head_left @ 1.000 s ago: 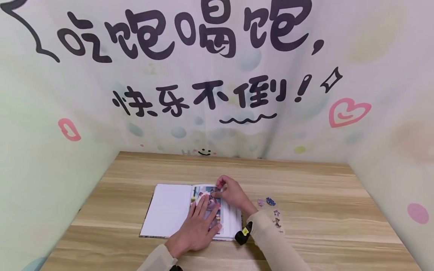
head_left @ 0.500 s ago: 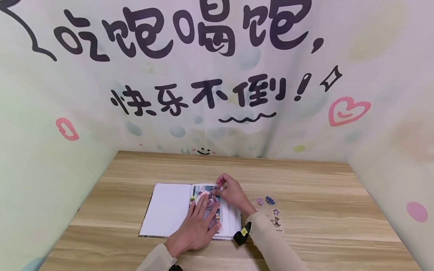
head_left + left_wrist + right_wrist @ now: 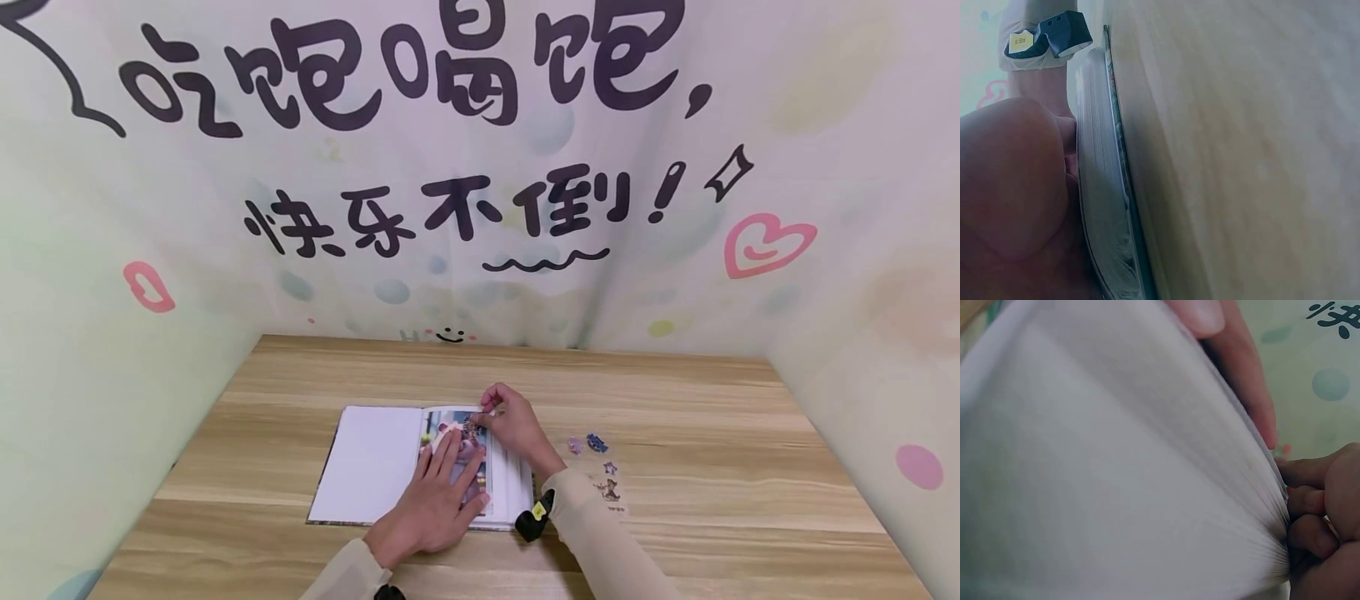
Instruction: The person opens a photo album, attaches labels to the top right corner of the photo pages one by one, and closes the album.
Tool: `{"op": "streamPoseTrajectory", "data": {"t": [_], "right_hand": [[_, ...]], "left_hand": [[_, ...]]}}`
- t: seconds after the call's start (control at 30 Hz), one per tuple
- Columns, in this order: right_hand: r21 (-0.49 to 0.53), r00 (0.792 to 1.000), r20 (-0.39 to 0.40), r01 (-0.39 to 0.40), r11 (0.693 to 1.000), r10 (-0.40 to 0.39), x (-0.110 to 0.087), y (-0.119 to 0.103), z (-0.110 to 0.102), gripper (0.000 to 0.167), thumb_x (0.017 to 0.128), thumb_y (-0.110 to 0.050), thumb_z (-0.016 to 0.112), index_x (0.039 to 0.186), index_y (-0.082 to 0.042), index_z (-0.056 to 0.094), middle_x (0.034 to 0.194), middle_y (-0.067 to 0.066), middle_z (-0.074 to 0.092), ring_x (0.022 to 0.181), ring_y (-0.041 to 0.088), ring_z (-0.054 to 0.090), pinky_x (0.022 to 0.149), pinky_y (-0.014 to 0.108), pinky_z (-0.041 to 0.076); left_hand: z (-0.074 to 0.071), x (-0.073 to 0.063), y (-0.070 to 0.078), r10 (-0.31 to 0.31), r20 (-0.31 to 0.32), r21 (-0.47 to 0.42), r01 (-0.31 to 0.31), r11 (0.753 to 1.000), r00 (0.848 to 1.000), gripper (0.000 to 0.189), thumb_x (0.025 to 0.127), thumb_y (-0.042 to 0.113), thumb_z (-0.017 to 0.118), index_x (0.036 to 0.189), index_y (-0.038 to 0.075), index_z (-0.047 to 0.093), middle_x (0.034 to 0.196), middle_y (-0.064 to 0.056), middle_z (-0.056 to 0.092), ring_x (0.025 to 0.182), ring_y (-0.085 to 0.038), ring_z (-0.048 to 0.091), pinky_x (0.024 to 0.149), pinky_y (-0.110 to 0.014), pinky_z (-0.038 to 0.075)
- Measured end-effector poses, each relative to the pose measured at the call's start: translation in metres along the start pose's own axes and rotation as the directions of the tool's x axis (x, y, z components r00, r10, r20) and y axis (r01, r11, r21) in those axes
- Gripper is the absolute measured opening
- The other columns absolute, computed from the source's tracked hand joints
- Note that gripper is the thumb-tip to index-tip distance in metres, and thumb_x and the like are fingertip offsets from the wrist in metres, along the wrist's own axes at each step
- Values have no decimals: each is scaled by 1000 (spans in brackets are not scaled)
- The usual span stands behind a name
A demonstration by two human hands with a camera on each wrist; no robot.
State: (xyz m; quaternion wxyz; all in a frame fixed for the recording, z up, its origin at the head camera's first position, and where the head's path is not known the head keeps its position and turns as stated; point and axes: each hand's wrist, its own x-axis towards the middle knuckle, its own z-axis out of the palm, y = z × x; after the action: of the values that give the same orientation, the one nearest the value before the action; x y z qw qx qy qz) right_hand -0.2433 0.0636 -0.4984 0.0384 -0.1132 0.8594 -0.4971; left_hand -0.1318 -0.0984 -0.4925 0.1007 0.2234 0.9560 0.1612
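An album lies open, with a bare white left side and a picture of a pink character on the right. My left hand rests flat over the picture with its fingers spread. At the picture's upper right corner, my right hand pinches a small dark-printed sticker between thumb and forefinger; the fingertips partly cover it. In the left wrist view the album's page edges run beside the left hand. Fanned white pages fill most of the right wrist view, below the right fingers.
A clear sheet with small stickers lies right of the album, partly behind the right sleeve. A purple sticker and a blue sticker show at its upper end. A printed cloth hangs behind the wooden table.
My right thumb has shifted slightly right, and more of the dark print shows at the picture's corner. The left hand stays in place on the picture.
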Motion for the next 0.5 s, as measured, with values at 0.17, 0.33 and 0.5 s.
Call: {"op": "streamPoseTrajectory", "data": {"t": [0.17,0.33,0.5], "right_hand": [[44,999,-38,21,999,-20,2,6,0,12,89,0,68,94,-8,61,89,4,61,83,16,55,73,26,48],[127,999,-32,12,992,-9,0,7,-3,8,94,-1,62,99,-8,61,94,6,61,89,17,56,80,31,49],[121,1000,-19,-1,993,4,-5,4,-11,5,98,-6,59,102,-9,60,98,5,61,93,18,56,87,38,51]], "left_hand": [[-2,0,2,7,11,-14,-7,1000,1000,64,106,48,32,159,13,22,165,-22,-2,152,-36,-5,119,-60,3],[3,2,-2,1,-3,3,-1,1000,1000,65,105,50,30,159,15,20,165,-21,-4,152,-35,-7,120,-59,3],[8,3,-5,-6,-13,23,6,1000,1000,66,105,53,28,160,18,19,165,-19,-5,152,-33,-8,120,-59,3]]}}
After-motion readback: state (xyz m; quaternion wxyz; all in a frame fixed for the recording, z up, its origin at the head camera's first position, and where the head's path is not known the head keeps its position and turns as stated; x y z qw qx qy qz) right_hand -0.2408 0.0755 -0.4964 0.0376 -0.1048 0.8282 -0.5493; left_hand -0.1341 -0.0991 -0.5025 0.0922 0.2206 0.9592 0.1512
